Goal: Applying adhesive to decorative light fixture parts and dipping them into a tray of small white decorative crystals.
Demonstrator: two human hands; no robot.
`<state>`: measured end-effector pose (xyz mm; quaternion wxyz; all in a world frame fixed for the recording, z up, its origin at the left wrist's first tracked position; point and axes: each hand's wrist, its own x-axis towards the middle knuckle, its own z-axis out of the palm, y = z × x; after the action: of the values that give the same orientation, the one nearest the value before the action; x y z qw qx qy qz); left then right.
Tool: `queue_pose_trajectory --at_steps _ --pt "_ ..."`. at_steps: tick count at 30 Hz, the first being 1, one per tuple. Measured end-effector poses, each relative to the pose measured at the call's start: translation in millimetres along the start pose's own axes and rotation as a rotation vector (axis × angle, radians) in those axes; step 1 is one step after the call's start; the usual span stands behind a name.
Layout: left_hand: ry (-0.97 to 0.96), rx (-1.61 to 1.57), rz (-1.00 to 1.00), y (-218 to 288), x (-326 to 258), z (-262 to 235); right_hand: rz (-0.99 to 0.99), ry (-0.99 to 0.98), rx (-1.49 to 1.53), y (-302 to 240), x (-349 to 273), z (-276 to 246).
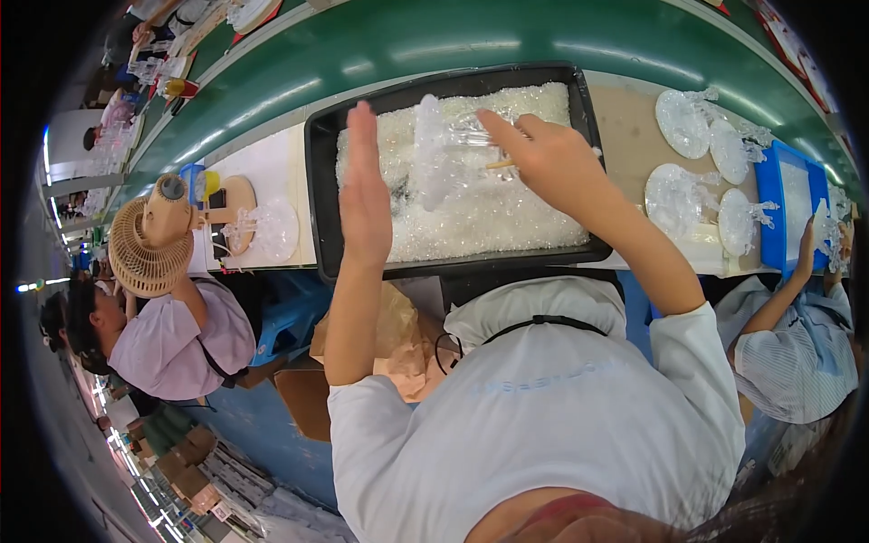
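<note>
A black rectangular tray [323, 172] full of clear, glittering granules [507, 226] lies in front of me. Above it, tipped on its side, is a clear ornament with a round disc base [431, 154]; motion smears its outline. My right hand [552, 158] grips the ornament's narrow end, index finger pointing along it. A thin tan stick [499, 165] pokes out by that hand; whether the fingers hold it I cannot tell. My left hand [366, 195] is upright and flat at the tray's left side, fingers straight, apart from the ornament and holding nothing.
Several similar clear ornaments [683, 124] stand on the table to the right, beside a blue tray [784, 208] where another person works. On the left are a tan fan [152, 235], another clear ornament [270, 232] and a person in pink. A brown paper bag [398, 339] sits below the table.
</note>
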<state>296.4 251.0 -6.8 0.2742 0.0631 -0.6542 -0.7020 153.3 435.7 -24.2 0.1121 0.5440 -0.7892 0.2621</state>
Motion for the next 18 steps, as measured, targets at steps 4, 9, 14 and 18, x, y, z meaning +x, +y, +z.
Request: queue_pose_trajectory --at_steps 4,9,14,18 --pt "-0.153 0.048 0.050 -9 4 -12 -0.008 -0.018 -0.042 0 1 -4" --pt "0.099 0.419 -0.382 22 11 -23 -0.001 0.051 0.072 10 2 -12" --pt "-0.036 0.785 -0.750 29 23 -29 0.022 0.030 0.070 7 4 -19" --pt "-0.143 0.092 -0.221 -2 1 1 0.058 0.044 0.095 0 4 -13"
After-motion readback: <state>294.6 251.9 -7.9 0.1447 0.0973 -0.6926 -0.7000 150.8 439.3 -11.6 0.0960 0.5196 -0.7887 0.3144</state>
